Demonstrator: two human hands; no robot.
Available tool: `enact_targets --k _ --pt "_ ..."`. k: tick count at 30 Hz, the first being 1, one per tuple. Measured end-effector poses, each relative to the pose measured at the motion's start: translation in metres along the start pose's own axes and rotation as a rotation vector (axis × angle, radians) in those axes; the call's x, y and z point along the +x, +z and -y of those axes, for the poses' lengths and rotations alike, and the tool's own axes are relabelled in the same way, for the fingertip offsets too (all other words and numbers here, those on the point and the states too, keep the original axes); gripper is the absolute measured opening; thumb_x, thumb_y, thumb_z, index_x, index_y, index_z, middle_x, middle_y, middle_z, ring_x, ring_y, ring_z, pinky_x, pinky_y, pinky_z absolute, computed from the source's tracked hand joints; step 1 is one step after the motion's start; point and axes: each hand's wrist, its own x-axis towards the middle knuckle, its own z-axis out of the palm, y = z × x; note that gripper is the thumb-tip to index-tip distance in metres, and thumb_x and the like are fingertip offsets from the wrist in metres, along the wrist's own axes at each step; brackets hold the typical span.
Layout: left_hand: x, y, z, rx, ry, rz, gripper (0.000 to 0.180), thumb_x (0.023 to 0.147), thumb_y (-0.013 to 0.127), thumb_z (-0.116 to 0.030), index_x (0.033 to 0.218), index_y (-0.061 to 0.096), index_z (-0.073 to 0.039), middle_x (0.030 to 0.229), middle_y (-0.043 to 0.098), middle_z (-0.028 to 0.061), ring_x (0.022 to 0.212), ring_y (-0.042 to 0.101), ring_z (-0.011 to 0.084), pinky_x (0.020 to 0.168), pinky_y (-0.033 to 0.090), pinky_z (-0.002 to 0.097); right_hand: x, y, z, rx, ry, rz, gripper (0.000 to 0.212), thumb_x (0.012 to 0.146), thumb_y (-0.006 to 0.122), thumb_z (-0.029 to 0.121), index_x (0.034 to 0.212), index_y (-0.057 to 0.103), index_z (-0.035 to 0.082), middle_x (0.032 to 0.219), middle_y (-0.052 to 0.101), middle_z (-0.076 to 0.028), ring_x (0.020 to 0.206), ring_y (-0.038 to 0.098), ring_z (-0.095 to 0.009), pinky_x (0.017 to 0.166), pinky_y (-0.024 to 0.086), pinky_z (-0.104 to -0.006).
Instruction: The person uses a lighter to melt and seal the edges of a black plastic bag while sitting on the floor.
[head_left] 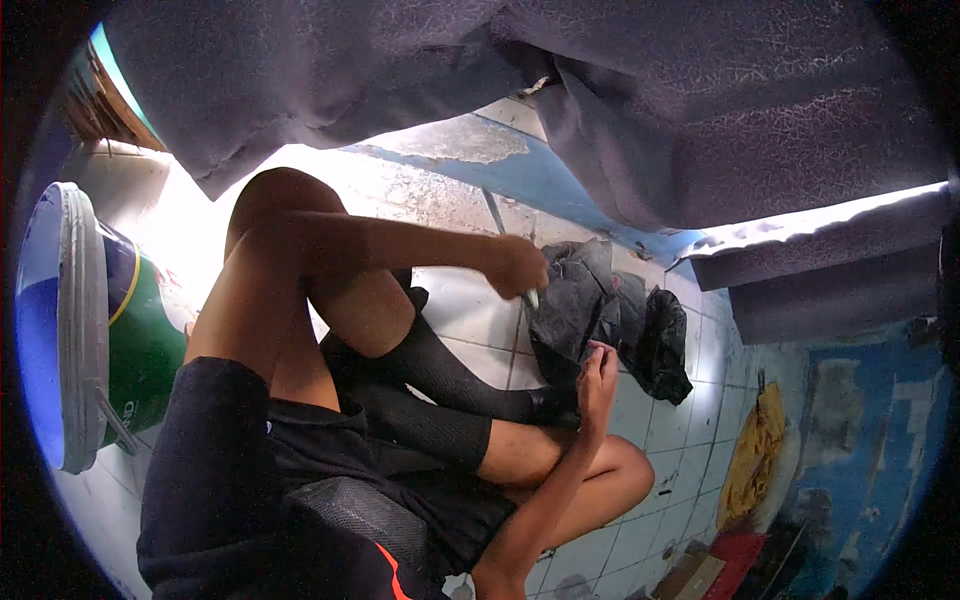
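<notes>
1. Tiled floor [470, 310], pale and wet-looking, runs under everything, with a blue-painted wall strip beyond and dark cloth hanging across the top.
2. Nearest, the person sits low with knees drawn up, in dark shorts and black socks; a paint bucket [110, 330] lies on its side at their left.
3. Right hand [598, 372] rests with fingers loosely curled on the near edge of the rubber sheet [575, 300], pinning it rather than gripping hard.
4. Left hand [518, 267] is closed round a thin tool [500, 225], probably a blade or rod; its tip meets the sheet's left edge.
5. Judgement: keep the right hand's fingers clear of the tool's line, hold the rubber taut, and work in short strokes away from the leg.
6. Farther off, a yellow cloth [755, 455] lies by the wall.
</notes>
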Motion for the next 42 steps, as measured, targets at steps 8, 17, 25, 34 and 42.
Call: enact_targets --k 8,17,25,34,42 --pt "0.003 -0.002 0.035 -0.034 0.001 -0.051 0.024 0.06 0.07 -0.016 0.08 0.064 -0.006 0.076 0.063 0.0163 0.077 0.065 0.0349 0.066 0.053 0.0476 0.006 0.001 -0.012 0.049 -0.045 -0.043 0.03 0.1 0.04 0.026 0.106 0.056 0.001 0.071 0.048 -0.004 0.062 0.044 -0.014 0.061 0.04 -0.0308" --pt "-0.006 0.027 0.092 -0.135 -0.116 -0.075 0.022 0.061 0.067 -0.02 0.078 0.065 -0.005 0.072 0.063 0.0151 0.071 0.064 0.0335 0.064 0.052 0.0451 0.001 0.012 0.004 -0.045 -0.003 -0.001 0.033 0.1 0.037 0.029 0.108 0.055 0.002 0.08 0.054 -0.012 0.071 0.053 -0.023 0.07 0.043 -0.0353" --pt "0.0 0.005 0.065 0.155 -0.004 0.041 0.03 0.06 0.07 -0.025 0.086 0.065 -0.01 0.079 0.063 0.0148 0.08 0.065 0.0333 0.071 0.053 0.049 0.012 0.025 -0.005 0.006 -0.062 -0.006 0.031 0.1 0.04 0.029 0.109 0.055 0.004 0.074 0.05 -0.004 0.064 0.047 -0.015 0.061 0.039 -0.0292" --pt "-0.001 -0.01 0.036 0.017 -0.068 -0.018 0.018 0.063 0.067 -0.019 0.077 0.065 -0.008 0.073 0.064 0.0157 0.074 0.066 0.0352 0.065 0.054 0.0469 0.001 0.012 0.01 0.009 0.003 0.009 0.032 0.1 0.039 0.028 0.111 0.056 0.004 0.08 0.055 -0.009 0.067 0.051 -0.019 0.069 0.043 -0.0332" --pt "0.013 0.01 0.015 0.039 0.149 -0.298 0.021 0.064 0.07 -0.02 0.081 0.066 -0.008 0.076 0.065 0.0146 0.077 0.065 0.0359 0.068 0.053 0.0455 0.002 0.011 -0.001 0.001 -0.018 -0.021 0.032 0.1 0.038 0.026 0.111 0.055 0.003 0.087 0.057 -0.014 0.075 0.055 -0.024 0.075 0.044 -0.0357"
